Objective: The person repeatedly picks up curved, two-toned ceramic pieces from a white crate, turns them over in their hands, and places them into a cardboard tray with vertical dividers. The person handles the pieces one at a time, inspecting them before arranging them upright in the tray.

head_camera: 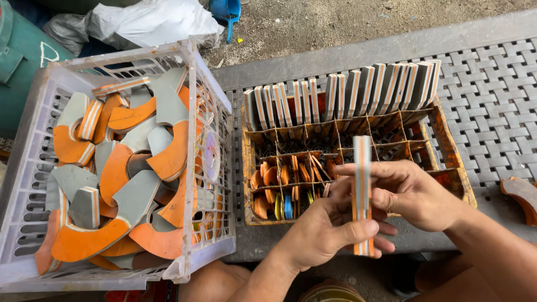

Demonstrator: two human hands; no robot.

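Observation:
My left hand (324, 232) and my right hand (411, 193) together hold a flat layered strip (362, 168), grey with orange and white stripes on its edge, upright in front of me. The left thumb presses its lower part; the right fingers pinch its middle. Just beyond it sits an orange divided tray (450, 162). A row of similar grey striped pieces (341, 98) stands on edge along its far side. Small curved orange, yellow and blue pieces (282, 193) fill its near-left compartments.
A white plastic crate (215, 240) on the left holds several curved grey and orange offcuts (126, 184). The tray rests on a grey woven-pattern mat (492, 106). A brown curved piece (523, 193) lies at the right edge. White plastic bags (151, 19) and a green drum (19, 56) sit behind.

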